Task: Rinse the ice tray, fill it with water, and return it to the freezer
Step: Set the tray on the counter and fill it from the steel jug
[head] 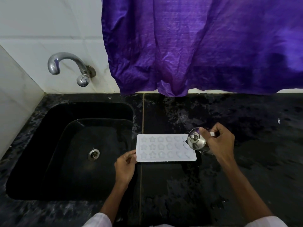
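The ice tray lies flat on the counter, between my two hands. Its long axis runs from my left hand across to my right hand.

My left hand pinches the tray's short edge at the end nearest it, thumb on top and fingers beneath, holding that end beside the sink.

My right hand is curled round a small steel lidded jug, gripping it at the handle side. The jug is tilted toward my left hand, with its mouth over the cavities at the tray's far end. I cannot tell whether water is leaving it.

Judgement: this is the filling step. The cavities nearest my right hand sit under the jug, and the star-shaped rows extend away from it toward my left hand. The pour therefore has to travel along the long axis, away from my right hand. The right hand is the nearer to every unfilled row, while the left only steadies the tray.
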{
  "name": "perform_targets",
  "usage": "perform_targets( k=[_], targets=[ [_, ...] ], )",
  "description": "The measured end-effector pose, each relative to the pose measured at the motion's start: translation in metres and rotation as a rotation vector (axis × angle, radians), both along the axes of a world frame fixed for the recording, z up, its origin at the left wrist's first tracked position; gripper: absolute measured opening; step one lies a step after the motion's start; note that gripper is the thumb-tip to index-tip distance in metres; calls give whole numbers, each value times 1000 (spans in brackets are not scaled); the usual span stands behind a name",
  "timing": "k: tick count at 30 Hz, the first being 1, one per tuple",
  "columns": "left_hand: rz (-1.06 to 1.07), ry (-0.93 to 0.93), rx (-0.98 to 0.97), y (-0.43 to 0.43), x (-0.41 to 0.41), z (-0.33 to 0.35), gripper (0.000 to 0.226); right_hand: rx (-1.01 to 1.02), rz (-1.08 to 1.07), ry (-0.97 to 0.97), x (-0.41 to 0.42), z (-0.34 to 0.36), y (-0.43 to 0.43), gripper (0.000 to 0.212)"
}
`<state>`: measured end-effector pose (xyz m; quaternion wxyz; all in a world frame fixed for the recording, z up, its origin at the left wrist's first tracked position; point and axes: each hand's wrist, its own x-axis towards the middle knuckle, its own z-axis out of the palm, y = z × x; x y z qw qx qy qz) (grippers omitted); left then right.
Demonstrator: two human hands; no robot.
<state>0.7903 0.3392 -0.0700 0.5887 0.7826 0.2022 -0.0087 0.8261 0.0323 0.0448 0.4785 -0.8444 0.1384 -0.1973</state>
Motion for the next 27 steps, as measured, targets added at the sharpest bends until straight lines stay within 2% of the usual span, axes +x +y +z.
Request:
perform_targets(
  k=[17,27],
  targets=[
    [-3,-2,-49,0,-1,-2,20,3,0,-1,-8,5,-2,44],
    [7,4,-72,0,-1,-3,30,11,12,27,-18,5,-4,45]
  ],
)
